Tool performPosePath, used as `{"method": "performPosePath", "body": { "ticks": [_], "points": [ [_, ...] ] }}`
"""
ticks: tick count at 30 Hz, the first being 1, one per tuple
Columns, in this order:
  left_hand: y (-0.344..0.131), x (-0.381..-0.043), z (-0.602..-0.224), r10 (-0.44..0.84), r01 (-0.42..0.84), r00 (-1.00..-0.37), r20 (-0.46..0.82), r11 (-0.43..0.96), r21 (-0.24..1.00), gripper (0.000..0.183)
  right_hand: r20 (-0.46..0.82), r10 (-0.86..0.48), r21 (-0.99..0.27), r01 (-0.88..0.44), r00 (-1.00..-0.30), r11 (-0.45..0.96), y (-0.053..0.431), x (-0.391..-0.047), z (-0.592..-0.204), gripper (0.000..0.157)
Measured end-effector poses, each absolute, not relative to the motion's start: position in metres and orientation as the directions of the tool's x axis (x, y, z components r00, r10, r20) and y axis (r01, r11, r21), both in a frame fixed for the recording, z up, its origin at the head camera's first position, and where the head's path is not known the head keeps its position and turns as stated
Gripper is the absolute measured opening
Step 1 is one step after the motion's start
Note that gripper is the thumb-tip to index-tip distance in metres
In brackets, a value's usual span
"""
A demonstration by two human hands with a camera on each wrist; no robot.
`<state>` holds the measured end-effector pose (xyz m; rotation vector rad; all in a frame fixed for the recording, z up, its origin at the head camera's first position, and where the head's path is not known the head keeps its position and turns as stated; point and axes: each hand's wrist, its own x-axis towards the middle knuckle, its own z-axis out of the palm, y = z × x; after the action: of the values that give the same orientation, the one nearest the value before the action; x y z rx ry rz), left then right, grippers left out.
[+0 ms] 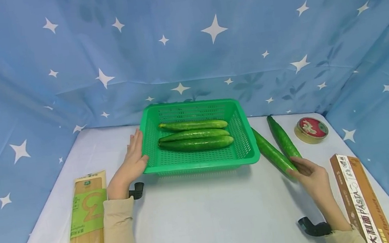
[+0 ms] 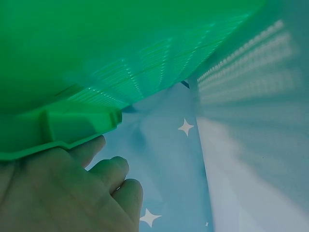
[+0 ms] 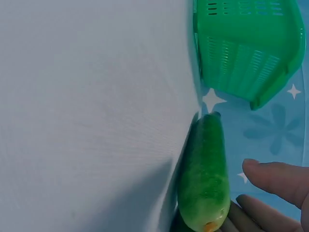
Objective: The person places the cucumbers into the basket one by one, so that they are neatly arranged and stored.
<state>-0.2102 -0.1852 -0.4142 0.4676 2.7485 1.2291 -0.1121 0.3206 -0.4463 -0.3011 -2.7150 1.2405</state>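
Observation:
A green plastic basket (image 1: pixel 200 166) holds three cucumbers (image 1: pixel 197 144) lying side by side. My left hand (image 1: pixel 130 165) rests against the left side of the basket, its fingers mostly straight along the rim, as the left wrist view also shows. Two more cucumbers lie on the table right of the basket. My right hand (image 1: pixel 310 176) is at the near end of the closer cucumber (image 3: pixel 205 179); its fingers touch the side while the thumb stands apart in the right wrist view. The other cucumber (image 1: pixel 283 137) lies just beyond it, near the fingertips.
A packet of spaghetti (image 1: pixel 88 219) lies at the left. On the right are a round red-topped tin (image 1: pixel 311 129) and a long pasta box (image 1: pixel 360 198). A blue curtain with stars (image 1: pixel 185 49) surrounds the white table (image 1: pixel 206 217) at the back and sides.

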Motion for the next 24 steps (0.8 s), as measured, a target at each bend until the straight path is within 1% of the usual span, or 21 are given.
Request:
{"method": "performPosePath", "body": {
  "ticks": [3, 6, 11, 24],
  "points": [
    [-0.185, -0.210, -0.414, 0.314, 0.240, -0.948, 0.041, 0.628, 0.740, 0.076, -0.006, 0.251, -0.771, 0.165, -0.968, 0.616, 0.321, -0.112, -0.449, 0.055],
    [-0.184, -0.211, -0.414, 0.316, 0.242, -0.948, 0.044, 0.624, 0.743, 0.076, -0.037, 0.248, -0.755, 0.189, -0.968, 0.628, 0.322, -0.111, -0.453, 0.057],
    [-0.184, -0.210, -0.414, 0.317, 0.241, -0.948, 0.040, 0.628, 0.740, 0.075, -0.028, 0.240, -0.731, 0.184, -0.970, 0.657, 0.321, -0.109, -0.461, 0.060],
    [-0.184, -0.210, -0.415, 0.319, 0.252, -0.946, 0.051, 0.631, 0.734, 0.076, 0.009, 0.340, -0.730, 0.226, -0.940, 0.645, 0.319, -0.110, -0.459, 0.050]
  ]
}}
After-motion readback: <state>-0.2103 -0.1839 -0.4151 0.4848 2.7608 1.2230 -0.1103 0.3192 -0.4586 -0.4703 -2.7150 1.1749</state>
